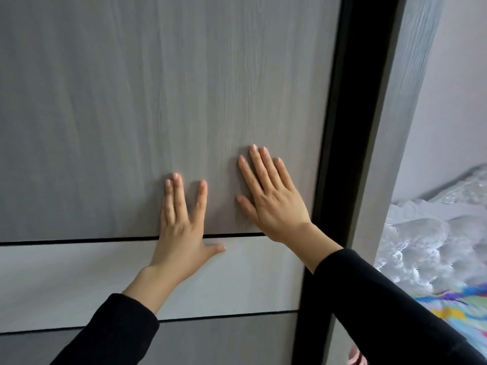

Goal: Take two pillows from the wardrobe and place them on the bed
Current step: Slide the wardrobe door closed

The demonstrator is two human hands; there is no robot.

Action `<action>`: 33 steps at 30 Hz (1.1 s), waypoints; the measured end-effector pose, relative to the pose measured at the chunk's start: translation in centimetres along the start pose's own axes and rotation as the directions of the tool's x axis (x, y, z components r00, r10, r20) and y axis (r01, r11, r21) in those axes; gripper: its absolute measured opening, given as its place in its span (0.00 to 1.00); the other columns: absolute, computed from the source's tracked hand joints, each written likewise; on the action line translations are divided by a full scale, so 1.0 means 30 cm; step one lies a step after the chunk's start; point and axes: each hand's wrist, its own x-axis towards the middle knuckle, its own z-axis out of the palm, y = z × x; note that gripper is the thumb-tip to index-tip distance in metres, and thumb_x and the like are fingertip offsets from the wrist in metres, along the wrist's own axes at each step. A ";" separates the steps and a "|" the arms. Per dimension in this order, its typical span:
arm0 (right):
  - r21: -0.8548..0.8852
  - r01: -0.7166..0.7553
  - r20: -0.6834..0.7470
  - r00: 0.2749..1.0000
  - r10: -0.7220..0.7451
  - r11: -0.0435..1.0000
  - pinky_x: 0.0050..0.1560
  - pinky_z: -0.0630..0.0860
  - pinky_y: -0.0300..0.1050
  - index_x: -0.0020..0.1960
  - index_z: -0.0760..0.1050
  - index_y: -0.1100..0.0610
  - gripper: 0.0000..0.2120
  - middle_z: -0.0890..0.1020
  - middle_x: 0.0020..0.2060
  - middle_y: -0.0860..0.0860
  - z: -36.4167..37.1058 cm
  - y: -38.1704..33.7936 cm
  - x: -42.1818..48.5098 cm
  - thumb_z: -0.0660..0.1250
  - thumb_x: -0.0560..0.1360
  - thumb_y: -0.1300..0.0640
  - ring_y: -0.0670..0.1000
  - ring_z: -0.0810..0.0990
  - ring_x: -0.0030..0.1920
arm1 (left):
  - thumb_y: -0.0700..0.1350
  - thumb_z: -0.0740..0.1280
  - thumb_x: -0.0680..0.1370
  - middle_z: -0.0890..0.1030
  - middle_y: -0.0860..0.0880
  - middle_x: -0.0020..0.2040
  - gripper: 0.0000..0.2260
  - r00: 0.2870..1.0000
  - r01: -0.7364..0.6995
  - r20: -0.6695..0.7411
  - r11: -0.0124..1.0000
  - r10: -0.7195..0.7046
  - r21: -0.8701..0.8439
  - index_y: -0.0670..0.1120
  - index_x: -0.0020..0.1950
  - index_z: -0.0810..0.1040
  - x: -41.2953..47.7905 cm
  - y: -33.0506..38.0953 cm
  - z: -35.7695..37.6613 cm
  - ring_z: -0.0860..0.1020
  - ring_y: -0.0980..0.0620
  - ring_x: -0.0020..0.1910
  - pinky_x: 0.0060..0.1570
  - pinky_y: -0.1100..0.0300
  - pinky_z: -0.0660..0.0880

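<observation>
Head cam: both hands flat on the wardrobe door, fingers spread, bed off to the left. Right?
Not quite. The bed is off to the right, past the door's dark edge, not left. The rest holds: in the head view the left hand and right hand lie flat on the wardrobe door, fingers spread.

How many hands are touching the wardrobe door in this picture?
2. The left hand lies flat across the door's dark groove; the right hand lies flat above it, nearer the black edge strip. No pillows visible.
</observation>
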 end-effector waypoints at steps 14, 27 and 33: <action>0.027 -0.036 0.066 0.997 0.034 0.999 0.75 0.43 0.56 0.76 0.44 0.60 0.37 0.51 0.76 0.61 -0.014 0.154 -0.088 0.50 0.78 0.38 0.57 0.42 0.75 | 0.65 0.75 0.56 0.32 0.39 0.73 0.62 1.000 -0.001 -0.018 1.000 0.001 -0.006 0.49 0.76 0.39 0.026 0.208 0.048 0.30 0.42 0.72 0.68 0.40 0.46; 0.009 -0.043 0.072 0.996 0.042 0.999 0.74 0.44 0.57 0.76 0.45 0.61 0.37 0.52 0.76 0.62 -0.017 0.186 -0.100 0.51 0.78 0.38 0.58 0.42 0.75 | 0.66 0.74 0.56 0.32 0.37 0.73 0.61 0.999 -0.040 -0.001 0.999 0.040 0.007 0.48 0.76 0.39 0.048 0.252 0.064 0.28 0.43 0.72 0.68 0.42 0.44; 0.136 -0.027 0.039 0.999 0.022 0.990 0.74 0.49 0.59 0.75 0.52 0.62 0.37 0.55 0.76 0.63 -0.122 0.107 -0.019 0.59 0.75 0.43 0.61 0.50 0.76 | 0.71 0.68 0.58 0.24 0.40 0.71 0.59 0.999 0.040 -0.007 0.995 -0.039 0.091 0.49 0.75 0.35 0.010 0.176 -0.067 0.28 0.41 0.72 0.68 0.45 0.41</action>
